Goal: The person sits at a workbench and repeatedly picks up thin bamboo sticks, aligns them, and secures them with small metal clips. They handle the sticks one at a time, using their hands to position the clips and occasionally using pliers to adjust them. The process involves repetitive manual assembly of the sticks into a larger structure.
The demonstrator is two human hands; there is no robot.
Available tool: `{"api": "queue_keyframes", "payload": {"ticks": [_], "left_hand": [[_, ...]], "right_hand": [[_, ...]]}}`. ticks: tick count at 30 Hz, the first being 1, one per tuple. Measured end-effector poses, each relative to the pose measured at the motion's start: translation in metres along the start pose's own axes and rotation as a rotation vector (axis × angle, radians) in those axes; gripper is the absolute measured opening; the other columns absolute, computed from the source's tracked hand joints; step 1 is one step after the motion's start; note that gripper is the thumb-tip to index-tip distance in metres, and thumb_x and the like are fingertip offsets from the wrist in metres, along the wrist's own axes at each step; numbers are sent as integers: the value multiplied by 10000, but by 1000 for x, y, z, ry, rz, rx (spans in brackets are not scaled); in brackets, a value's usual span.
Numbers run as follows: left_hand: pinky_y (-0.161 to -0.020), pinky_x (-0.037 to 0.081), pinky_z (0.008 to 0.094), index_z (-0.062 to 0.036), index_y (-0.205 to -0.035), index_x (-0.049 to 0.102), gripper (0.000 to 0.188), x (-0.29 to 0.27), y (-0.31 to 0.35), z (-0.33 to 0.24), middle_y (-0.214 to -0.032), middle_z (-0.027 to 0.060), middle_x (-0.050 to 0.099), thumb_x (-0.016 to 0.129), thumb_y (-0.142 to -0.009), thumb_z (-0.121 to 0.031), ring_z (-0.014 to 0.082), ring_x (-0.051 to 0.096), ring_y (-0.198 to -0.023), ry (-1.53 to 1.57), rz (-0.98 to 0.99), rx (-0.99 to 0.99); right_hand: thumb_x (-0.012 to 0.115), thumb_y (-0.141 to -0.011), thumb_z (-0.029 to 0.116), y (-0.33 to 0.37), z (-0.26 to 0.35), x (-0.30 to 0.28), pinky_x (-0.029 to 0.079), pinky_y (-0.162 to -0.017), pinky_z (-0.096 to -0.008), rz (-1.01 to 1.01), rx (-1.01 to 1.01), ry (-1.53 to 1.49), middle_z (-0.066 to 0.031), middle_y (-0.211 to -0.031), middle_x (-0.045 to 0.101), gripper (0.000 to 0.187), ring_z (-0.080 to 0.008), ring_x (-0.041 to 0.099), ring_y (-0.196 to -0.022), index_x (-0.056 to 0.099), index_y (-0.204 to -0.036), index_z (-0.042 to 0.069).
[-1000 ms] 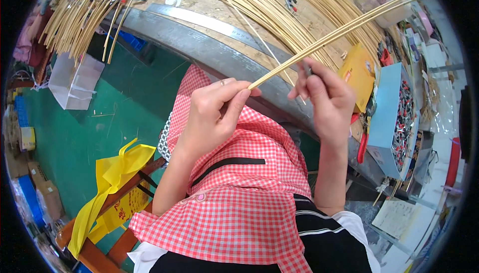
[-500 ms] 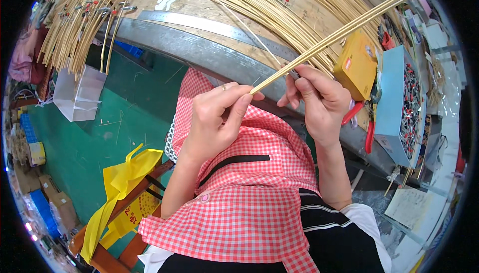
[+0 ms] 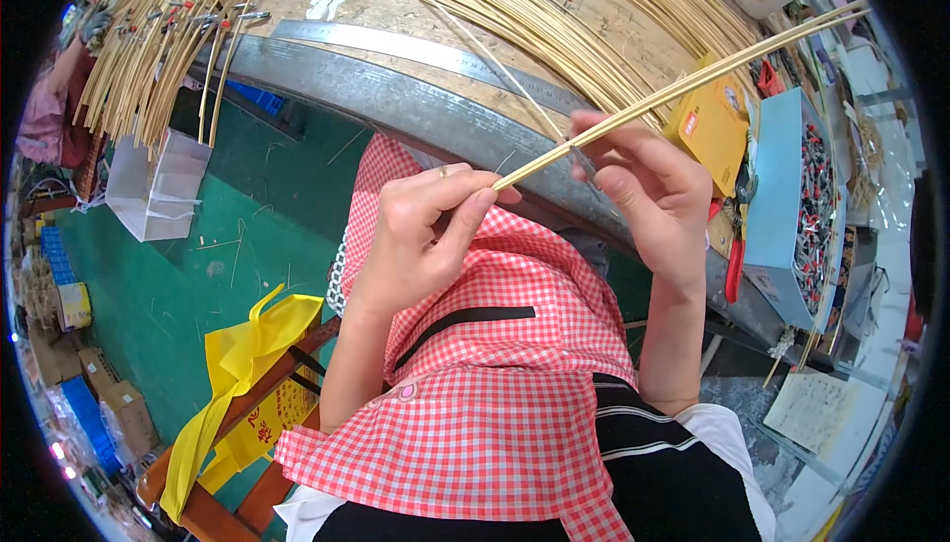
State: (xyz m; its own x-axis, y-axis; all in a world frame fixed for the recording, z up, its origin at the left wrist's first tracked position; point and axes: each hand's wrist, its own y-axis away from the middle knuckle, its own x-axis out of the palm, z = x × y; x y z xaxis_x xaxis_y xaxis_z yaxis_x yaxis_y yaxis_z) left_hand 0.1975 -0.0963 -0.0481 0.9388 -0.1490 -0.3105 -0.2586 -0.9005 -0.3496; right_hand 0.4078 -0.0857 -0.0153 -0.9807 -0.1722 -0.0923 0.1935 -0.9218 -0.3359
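Two slender pale-yellow cane or bamboo sticks (image 3: pixel 683 90) lie together on a slant, running from my left hand up to the far right. My left hand (image 3: pixel 426 230) pinches their near end between thumb and forefinger. Around the sticks, further along, is my right hand (image 3: pixel 648 176), its fingers curled and somewhat blurred. A small grey metallic piece (image 3: pixel 585 160) shows between its thumb and fingers, just under the sticks; its kind is unclear. Both hands are above my lap, in front of the bench edge (image 3: pixel 396 92).
Many long sticks (image 3: pixel 524 17) cover the bench beside a steel ruler (image 3: pixel 426 52). A clipped bundle (image 3: pixel 148 67) overhangs the left edge. At right stand a yellow box (image 3: pixel 708 126), a blue box (image 3: pixel 777 186) of small clips and red-handled pliers (image 3: pixel 734 270). A chair (image 3: pixel 242 403) is lower left.
My right hand has shifted slightly right, its fingers loosening around the sticks. The sticks' far end has dropped a little and moved right. My left hand keeps its pinch.
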Motion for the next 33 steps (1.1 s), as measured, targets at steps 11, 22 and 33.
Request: {"api": "queue_keyframes", "payload": {"ticks": [11, 22, 33], "left_hand": [[-539, 440, 249, 40, -887, 666, 117, -4, -2, -7, -670, 80, 608, 593, -848, -42, 141, 580, -591, 86, 121, 4], [-521, 415, 198, 48, -911, 678, 134, 1, 8, -12, -703, 41, 635, 597, -874, -52, 48, 527, -601, 709, 173, -253], [-485, 382, 209, 52, -868, 703, 154, 3, 7, -14, -687, 74, 650, 594, -856, -56, 65, 514, -552, 726, 182, -230]], "right_hand": [[583, -783, -103, 11, 3, 5, 490, -564, -236, 94, 28, 124, -123, -926, 687, 220, -128, 615, -676, 688, -965, -37], [623, -730, -56, 6, 7, 15, 534, -698, -335, 278, -159, 193, -147, -903, 691, 233, -276, 671, -803, 694, -949, -17], [674, -702, -15, 10, 7, 16, 528, -630, -322, 237, -250, 241, -170, -838, 681, 216, -266, 666, -732, 688, -915, -49]]}}
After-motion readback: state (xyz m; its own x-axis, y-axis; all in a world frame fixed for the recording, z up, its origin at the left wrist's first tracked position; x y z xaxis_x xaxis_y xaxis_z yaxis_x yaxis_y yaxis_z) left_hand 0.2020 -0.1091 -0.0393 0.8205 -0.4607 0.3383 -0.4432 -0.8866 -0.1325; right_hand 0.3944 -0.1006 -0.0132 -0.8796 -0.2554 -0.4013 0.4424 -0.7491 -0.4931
